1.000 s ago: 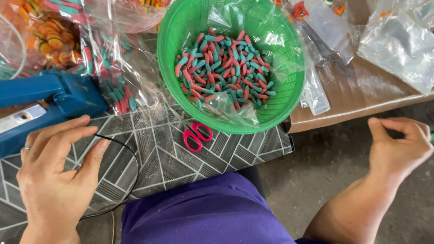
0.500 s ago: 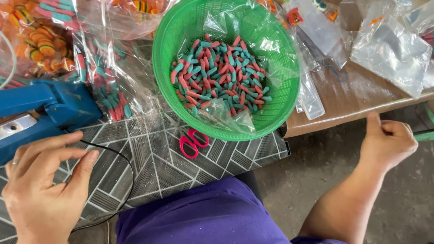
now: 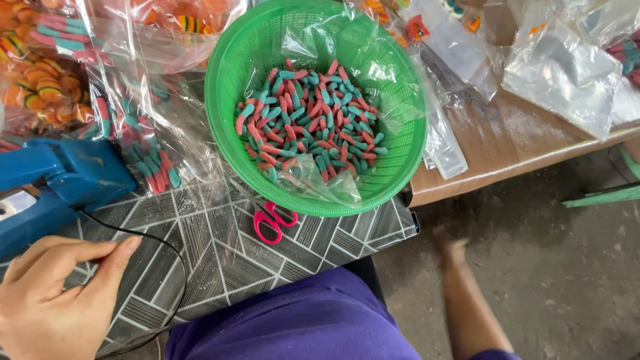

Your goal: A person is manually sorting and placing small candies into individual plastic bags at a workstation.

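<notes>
A green plastic basket (image 3: 233, 80) holds a clear bag of several red-and-teal gummy worms (image 3: 310, 113) at the table's front. Pink-handled scissors (image 3: 272, 221) lie just under its rim. My left hand (image 3: 50, 303) rests at the lower left on the patterned table cover (image 3: 220, 247), fingers loosely curled and apart, beside a black cord (image 3: 175, 257) and the blue heat sealer (image 3: 63, 183); it holds nothing. My right hand (image 3: 452, 250) is a blur below the table edge, over the concrete floor, and its fingers cannot be made out.
Clear bags of worm candy (image 3: 143, 150) and orange ring candy (image 3: 40, 80) lie at the back left. Empty clear bags (image 3: 560, 73) sit on the brown wooden table (image 3: 527, 143) at right. A green bar (image 3: 600, 195) lies on the floor. My purple-clad lap (image 3: 300, 320) is below.
My right hand has dropped from beside the table edge down and left toward my lap, now blurred. My left hand has slid lower left. The view has shifted right.
</notes>
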